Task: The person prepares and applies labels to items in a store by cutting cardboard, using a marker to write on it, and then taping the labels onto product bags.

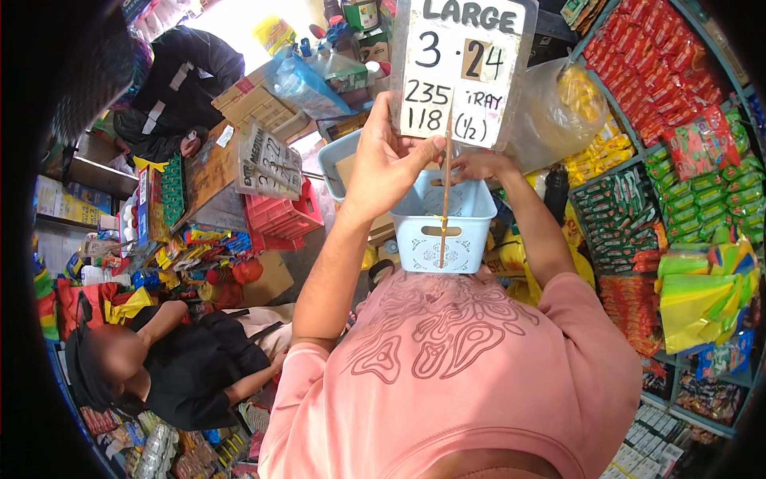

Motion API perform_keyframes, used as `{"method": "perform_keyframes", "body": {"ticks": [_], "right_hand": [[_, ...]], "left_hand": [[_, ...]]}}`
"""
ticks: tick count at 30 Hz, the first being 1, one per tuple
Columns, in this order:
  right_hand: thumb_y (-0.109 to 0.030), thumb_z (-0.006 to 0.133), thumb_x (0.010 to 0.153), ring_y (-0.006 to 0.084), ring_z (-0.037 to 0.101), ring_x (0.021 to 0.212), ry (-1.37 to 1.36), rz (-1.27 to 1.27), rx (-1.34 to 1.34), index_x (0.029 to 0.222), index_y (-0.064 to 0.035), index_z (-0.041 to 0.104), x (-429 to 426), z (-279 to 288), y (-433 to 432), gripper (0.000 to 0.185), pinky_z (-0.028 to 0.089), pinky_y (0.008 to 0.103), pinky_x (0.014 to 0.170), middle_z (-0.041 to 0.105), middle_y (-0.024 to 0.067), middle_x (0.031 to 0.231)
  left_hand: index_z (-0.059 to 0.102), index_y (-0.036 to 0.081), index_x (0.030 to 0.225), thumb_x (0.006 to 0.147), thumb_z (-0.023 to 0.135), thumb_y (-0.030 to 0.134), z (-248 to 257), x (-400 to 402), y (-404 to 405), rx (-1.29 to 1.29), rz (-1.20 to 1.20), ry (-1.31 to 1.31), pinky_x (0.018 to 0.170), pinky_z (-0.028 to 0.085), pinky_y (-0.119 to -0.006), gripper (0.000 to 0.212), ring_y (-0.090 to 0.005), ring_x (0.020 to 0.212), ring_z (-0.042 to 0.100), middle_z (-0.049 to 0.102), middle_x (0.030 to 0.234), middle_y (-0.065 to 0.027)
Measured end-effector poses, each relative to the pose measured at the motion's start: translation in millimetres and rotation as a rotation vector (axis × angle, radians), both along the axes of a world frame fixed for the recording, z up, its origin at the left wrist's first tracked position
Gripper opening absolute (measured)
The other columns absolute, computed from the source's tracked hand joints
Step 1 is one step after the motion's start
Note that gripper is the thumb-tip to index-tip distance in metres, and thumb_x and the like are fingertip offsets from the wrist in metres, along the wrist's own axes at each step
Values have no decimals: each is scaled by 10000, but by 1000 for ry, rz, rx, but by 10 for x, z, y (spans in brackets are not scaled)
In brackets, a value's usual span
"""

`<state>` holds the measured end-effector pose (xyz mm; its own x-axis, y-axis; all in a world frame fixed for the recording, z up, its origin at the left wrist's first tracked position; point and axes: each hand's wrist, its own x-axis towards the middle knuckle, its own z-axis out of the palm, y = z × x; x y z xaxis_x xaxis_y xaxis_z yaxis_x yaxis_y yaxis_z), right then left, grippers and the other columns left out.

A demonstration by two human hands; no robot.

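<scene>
My left hand [395, 158] grips the lower left corner of a plastic-covered sign [464, 75], which bears large handwritten letters and numbers. A thin wooden stick [445, 206] runs down from the sign across a light blue plastic basket [413, 245] and is tied at the near handle slot. The basket stands upright close to my chest, with a flower pattern on its wall. At the basket's far rim is my right hand [483, 166], its fingers bent near the stick. The sign hides part of that hand, so its hold is unclear.
Shelf compartments with red sachets [658, 66] and green packets [688, 197] line the right. To the left are a wooden table [206, 173], a second sign [270, 160] and a red plastic crate [293, 215]. One person [191, 359] is at lower left, another [173, 78] at upper left.
</scene>
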<state>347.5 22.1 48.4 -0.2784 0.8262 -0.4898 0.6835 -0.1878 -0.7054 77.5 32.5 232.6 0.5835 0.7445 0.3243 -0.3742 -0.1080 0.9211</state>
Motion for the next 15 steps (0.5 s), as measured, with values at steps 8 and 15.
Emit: {"method": "perform_keyframes", "body": {"ticks": [8,15], "right_hand": [[-314,751,870,205,634,1107,81,46,-27,1351,-46,631,48,-14,107,564,468,330,966,714,117,1184],[-306,781,843,205,603,1178,148,-73,51,1380,-28,600,606,51,569,632,470,317,977,685,133,1233]], "left_hand": [[511,-34,1223,865,757,-13,-89,32,-40,-148,90,-40,802,601,-270,435,-176,930,727,728,1081,-176],[489,-35,1212,805,836,35,57,219,355,45,53,-18,789,602,-274,539,-168,903,725,726,1060,-178]]}}
